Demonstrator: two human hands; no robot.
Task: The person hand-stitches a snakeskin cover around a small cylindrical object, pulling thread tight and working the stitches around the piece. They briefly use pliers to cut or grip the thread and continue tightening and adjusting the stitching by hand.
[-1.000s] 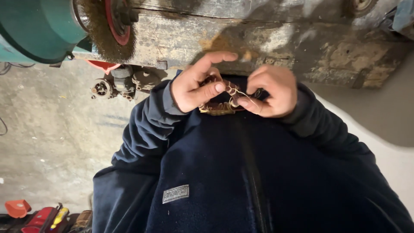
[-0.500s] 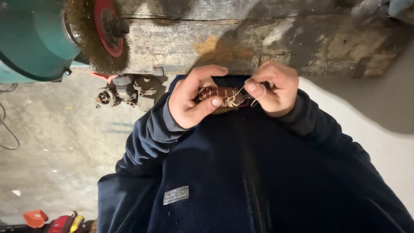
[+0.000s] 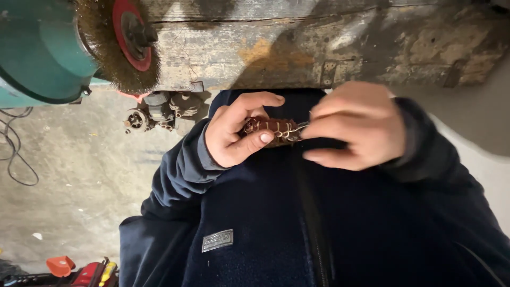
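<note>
Hands are meeting close in front of the person's chest, both working on one small object. The left hand (image 3: 234, 130) is curling around a short reddish-brown coil (image 3: 268, 129) wrapped with pale wire, thumb pressing under it and forefinger arching over the top, so the hand is gripping the coil's left end. The right hand (image 3: 355, 125) is closing its fingers together at the coil's right end, where a few thin strands of wire (image 3: 295, 127) are sticking out; it seems to be pinching those strands, though the hand is blurred and the fingertips are hard to make out. The coil is sitting between the two hands, held in the air just above the zip of a dark blue fleece jacket (image 3: 276, 223), whose sleeves are covering both wrists. A small grey patch (image 3: 217, 240) is showing on the jacket's chest. Beyond the hands, a worn wooden workbench (image 3: 329, 48) is running across the top of the view. At its left end a round wire brush wheel (image 3: 114, 45) with a red hub is sitting on a teal machine (image 3: 37, 50). Below the bench edge, small grey metal parts (image 3: 159, 109) are lying on the concrete floor (image 3: 69, 175), and a black cable (image 3: 13, 149) is looping at the far left. Red and orange tools (image 3: 79, 268) are showing in the bottom left corner.
</note>
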